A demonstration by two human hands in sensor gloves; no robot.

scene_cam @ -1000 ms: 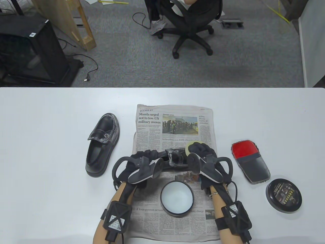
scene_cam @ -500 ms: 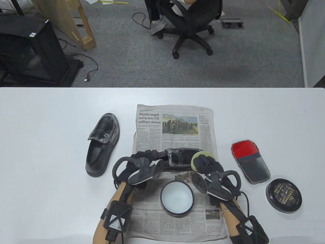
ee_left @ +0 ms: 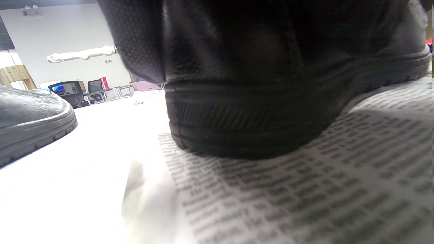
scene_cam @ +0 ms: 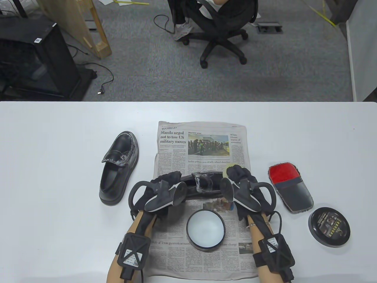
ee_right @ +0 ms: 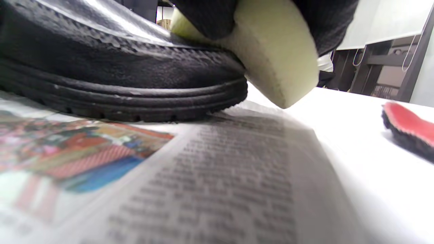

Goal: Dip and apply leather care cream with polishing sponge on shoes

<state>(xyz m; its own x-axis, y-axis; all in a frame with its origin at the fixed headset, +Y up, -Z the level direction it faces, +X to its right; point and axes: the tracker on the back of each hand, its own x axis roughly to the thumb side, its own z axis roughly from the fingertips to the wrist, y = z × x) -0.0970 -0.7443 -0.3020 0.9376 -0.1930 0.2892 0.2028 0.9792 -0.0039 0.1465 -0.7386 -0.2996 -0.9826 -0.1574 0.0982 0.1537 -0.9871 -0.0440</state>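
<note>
Pressing the yellow sponge (ee_right: 271,51) against the toe of the black shoe (scene_cam: 206,184) on the newspaper (scene_cam: 203,147), my right hand (scene_cam: 241,182) grips the sponge while my left hand (scene_cam: 165,185) holds the shoe's heel, cream tin (scene_cam: 205,229) just before me.

1. Grey carpet floor (scene_cam: 153,76) lies beyond the white table (scene_cam: 53,182), far past the fingers.
2. A black office chair (scene_cam: 219,32) stands on it, straight ahead.
3. A black cabinet (scene_cam: 32,59) and wooden frame (scene_cam: 97,32) sit off to the left.
4. A white partition (scene_cam: 362,53) stands at right.
</note>
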